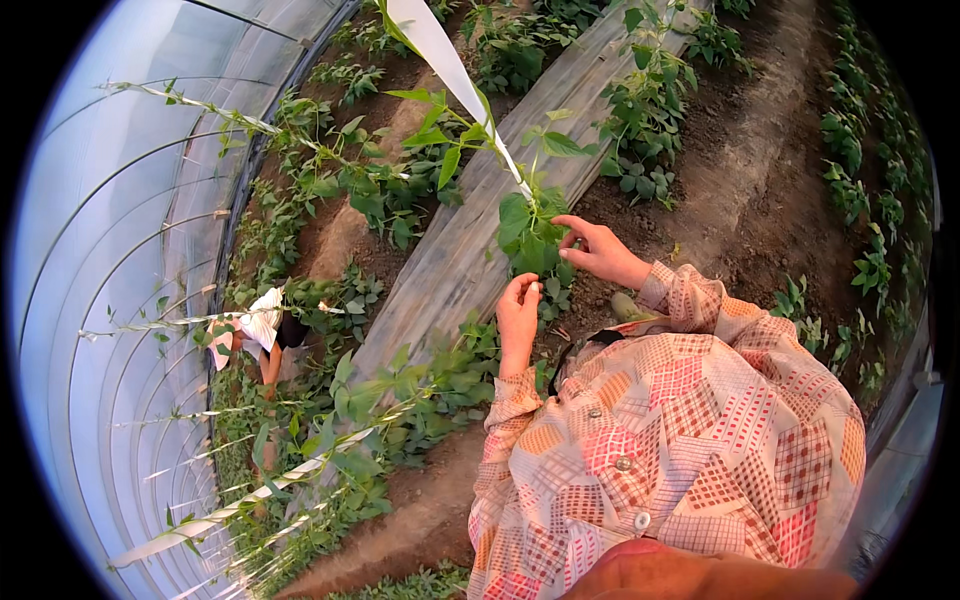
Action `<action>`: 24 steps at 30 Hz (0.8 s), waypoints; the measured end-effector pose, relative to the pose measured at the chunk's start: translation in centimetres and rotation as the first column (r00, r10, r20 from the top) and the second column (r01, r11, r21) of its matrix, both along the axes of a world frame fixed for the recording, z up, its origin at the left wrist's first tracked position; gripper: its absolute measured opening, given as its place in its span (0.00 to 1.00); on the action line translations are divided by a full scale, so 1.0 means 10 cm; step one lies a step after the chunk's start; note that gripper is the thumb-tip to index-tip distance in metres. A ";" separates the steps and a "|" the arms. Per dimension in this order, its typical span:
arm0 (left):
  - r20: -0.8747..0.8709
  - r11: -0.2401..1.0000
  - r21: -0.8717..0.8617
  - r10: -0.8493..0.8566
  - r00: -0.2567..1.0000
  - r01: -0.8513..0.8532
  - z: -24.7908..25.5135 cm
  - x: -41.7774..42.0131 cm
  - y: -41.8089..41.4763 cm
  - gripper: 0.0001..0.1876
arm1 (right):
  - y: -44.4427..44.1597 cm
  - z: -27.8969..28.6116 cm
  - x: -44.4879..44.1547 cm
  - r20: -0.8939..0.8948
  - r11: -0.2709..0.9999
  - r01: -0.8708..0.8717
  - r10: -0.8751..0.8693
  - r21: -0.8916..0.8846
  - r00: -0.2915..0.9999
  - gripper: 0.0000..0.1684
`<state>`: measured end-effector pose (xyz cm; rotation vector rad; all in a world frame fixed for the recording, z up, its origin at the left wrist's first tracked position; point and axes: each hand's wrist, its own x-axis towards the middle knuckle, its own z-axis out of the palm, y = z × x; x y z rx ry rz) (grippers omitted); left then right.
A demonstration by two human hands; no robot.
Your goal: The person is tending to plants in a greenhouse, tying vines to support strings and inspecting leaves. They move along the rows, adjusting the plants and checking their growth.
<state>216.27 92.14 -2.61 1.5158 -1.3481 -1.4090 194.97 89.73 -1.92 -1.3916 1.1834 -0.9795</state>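
Note:
A climbing bean plant (pixel 531 232) with broad green leaves grows in front of me. A white strip (pixel 480 101) runs taut down to it, with a vine alongside. My right hand (pixel 600 251) is at the plant's right side, index finger and thumb apart at the leaf edges, the other fingers curled. Just below the leaves is my left hand (pixel 517 311), its thumb and fingertips close together. Whether a bit of stem or leaf sits between them is too small to tell.
Grey plastic mulch film (pixel 450 262) covers the bed. More bean plants (pixel 645 112) grow along it, beside bare soil (pixel 735 172). Slanting white strips with vines (pixel 300 469) cross the lower left. Another person (pixel 262 322) bends over plants near the greenhouse's film wall (pixel 127 202).

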 end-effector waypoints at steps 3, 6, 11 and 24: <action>-0.019 0.995 0.045 0.094 0.995 -0.093 -0.22 0.19 0.26 0.10 | 0.07 -0.18 -0.12 0.139 0.998 0.025 -0.034 0.062 0.990 0.26; 0.117 0.991 0.074 0.103 0.988 -0.112 -0.09 0.36 0.44 0.10 | 0.15 -0.26 -0.38 0.118 0.984 0.038 -0.059 0.175 0.991 0.15; 0.114 0.904 -0.038 0.427 0.897 -0.425 -0.09 1.16 0.95 0.10 | 0.30 -0.74 -0.41 0.095 0.942 -0.117 0.092 0.315 0.991 0.13; -0.027 0.100 -0.561 0.990 0.139 -0.822 0.41 3.42 1.70 0.11 | 0.66 -0.67 0.39 0.024 0.896 -0.308 0.317 0.319 0.948 0.12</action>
